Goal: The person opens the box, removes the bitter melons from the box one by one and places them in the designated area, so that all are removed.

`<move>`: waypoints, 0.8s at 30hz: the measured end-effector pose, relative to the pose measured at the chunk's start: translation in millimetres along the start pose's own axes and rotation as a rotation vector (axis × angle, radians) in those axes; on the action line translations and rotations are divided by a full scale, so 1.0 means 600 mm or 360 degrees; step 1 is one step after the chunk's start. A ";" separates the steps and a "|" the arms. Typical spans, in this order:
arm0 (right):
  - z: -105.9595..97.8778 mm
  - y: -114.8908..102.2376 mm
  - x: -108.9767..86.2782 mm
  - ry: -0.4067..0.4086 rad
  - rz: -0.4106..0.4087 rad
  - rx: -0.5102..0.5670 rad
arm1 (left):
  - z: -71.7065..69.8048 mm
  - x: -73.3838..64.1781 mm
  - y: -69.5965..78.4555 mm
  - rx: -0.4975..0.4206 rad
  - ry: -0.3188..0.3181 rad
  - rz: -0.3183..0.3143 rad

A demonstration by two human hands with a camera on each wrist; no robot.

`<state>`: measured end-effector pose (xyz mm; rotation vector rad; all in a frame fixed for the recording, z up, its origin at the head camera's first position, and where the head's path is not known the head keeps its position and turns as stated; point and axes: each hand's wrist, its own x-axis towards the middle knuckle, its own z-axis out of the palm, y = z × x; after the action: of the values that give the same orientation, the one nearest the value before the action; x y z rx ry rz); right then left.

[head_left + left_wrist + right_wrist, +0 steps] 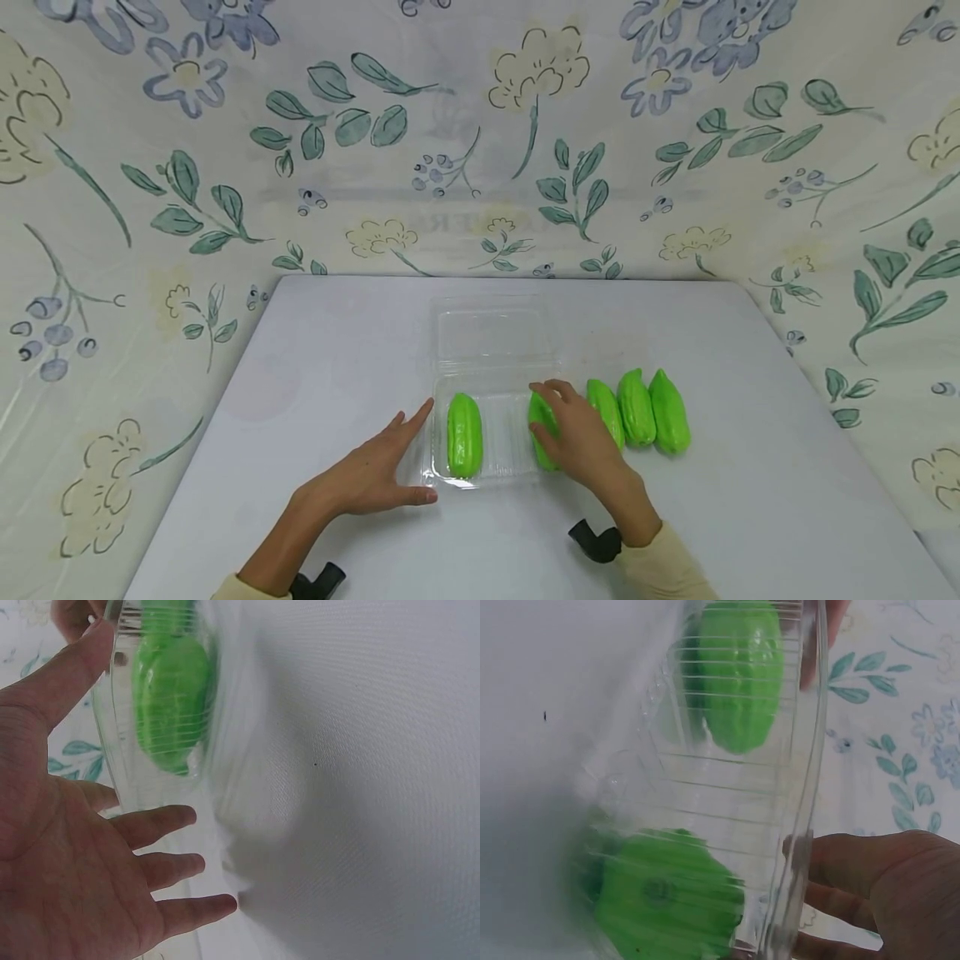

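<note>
A clear plastic clamshell box point(495, 442) lies unfolded on the white table. In its left side rests a glossy green ridged gourd point(465, 436); a second green gourd point(667, 892) is at the right side. My right hand point(581, 433) hovers over that second gourd, partly hiding it. In the right wrist view its loosely bent fingers are by the box's rim, and any touch on the gourd is hard to tell. My left hand point(367, 471) is spread at the box's left side; its thumb and fingers point(161, 825) are straight by the clear wall.
Three more green gourds point(637, 408) lie side by side on the table, right of the box. The box's lid point(491, 333) lies flat behind the base. A flower-patterned cloth point(450, 150) hangs around the white table point(315, 350).
</note>
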<state>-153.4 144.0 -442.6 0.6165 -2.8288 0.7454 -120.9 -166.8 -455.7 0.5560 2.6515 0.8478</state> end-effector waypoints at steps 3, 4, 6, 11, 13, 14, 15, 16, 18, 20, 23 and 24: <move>0.005 0.000 0.000 -0.0007 -0.0005 -0.0036 | 0.000 0.000 -0.001 0.0001 -0.0003 0.0003; 0.006 0.000 0.000 -0.0011 -0.0005 -0.0053 | 0.000 0.000 -0.001 0.0002 -0.0002 0.0006; 0.008 -0.001 0.000 -0.0022 0.0006 -0.0074 | 0.000 0.000 -0.002 0.0008 -0.0002 0.0008; 0.011 -0.003 0.002 -0.0080 0.0036 -0.0150 | 0.001 0.000 -0.002 0.0020 -0.0007 0.0003; 0.013 -0.003 0.003 -0.0098 0.0027 -0.0176 | 0.001 0.000 -0.002 0.0020 -0.0006 0.0002; 0.014 -0.003 0.003 -0.0101 0.0019 -0.0180 | 0.001 0.000 -0.002 0.0020 -0.0006 0.0002; 0.015 -0.003 0.003 -0.0101 0.0009 -0.0183 | 0.001 0.000 -0.002 0.0021 -0.0005 0.0003; 0.016 -0.003 0.004 -0.0102 -0.0001 -0.0188 | 0.001 0.000 -0.003 0.0022 -0.0005 0.0003; 0.018 -0.003 0.003 -0.0109 -0.0013 -0.0192 | 0.001 0.000 -0.002 0.0022 -0.0002 0.0008; 0.021 -0.003 0.003 -0.0114 -0.0022 -0.0195 | 0.001 0.001 -0.003 0.0028 0.0000 0.0013; 0.025 -0.003 0.002 -0.0122 -0.0027 -0.0204 | 0.001 0.001 -0.003 0.0031 0.0000 0.0017; 0.025 -0.004 0.002 -0.0122 -0.0030 -0.0208 | 0.001 0.000 -0.003 0.0034 -0.0001 0.0016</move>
<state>-154.1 134.2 -454.5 0.6631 -2.9077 0.5395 -121.4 -167.8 -457.4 0.5749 2.6624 0.8230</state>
